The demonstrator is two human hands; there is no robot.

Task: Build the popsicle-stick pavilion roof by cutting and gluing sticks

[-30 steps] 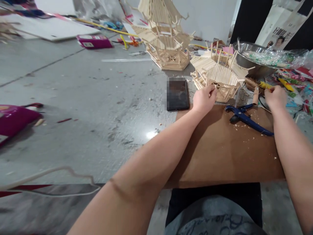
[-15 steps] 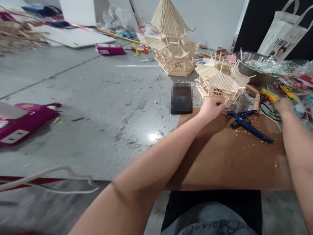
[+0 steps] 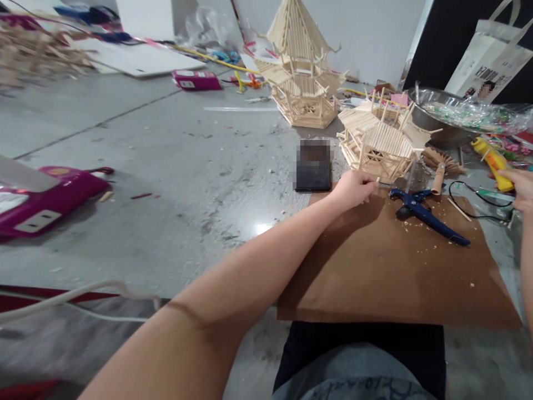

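Posts (image 3: 381,104) stand bare above the panelled roof (image 3: 389,139) of the smaller stick model (image 3: 377,145), its upper level seemingly unfinished, just beyond our left hand (image 3: 357,188), in which we pinch a short stick (image 3: 377,180); our right hand (image 3: 524,188) grips a yellow tool (image 3: 494,165).

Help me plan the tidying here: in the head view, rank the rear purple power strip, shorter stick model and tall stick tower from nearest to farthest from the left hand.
1. Shorter stick model: just beyond the left hand.
2. Tall stick tower: behind the model, to its left.
3. Rear purple power strip: farthest left.
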